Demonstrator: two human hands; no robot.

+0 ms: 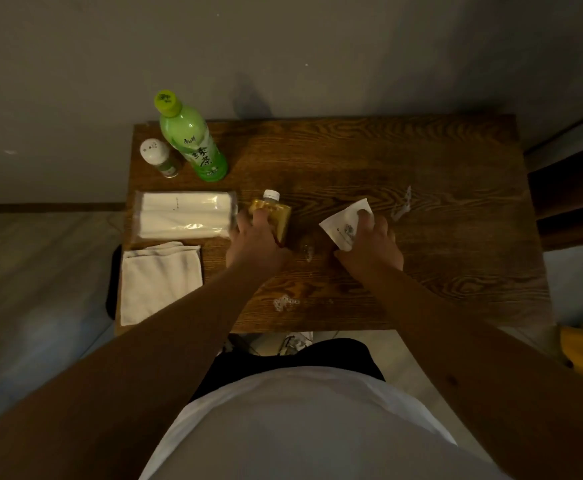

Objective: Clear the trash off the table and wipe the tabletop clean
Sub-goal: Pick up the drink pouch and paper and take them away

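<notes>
at frame centre, the left hand (257, 237) clamps its grip on a flat bottle (273, 216), cap toward the wall; just right, the right hand (373, 242) pinches a paper cup (343, 221) lying on the tabletop (421, 271); scraps (284, 303) lie nearer the lower edge.

Single head-worn view, wide-angle, looking steeply down and forward from above the person's own torso. The white shirt (300, 427) fills the lower edge, and both forearms run up from the bottom corners toward the frame centre. The wooden counter (404, 161) lies in the middle band, seen almost from directly overhead, with its near edge just above the shirt and its far edge against the wall (283, 46), which occupies the upper third. Floor (33, 271) shows at left and right of the counter. Lens distortion bends the straight edges toward the borders. The camera sits close, at about arm's reach. No second view is provided.
</notes>
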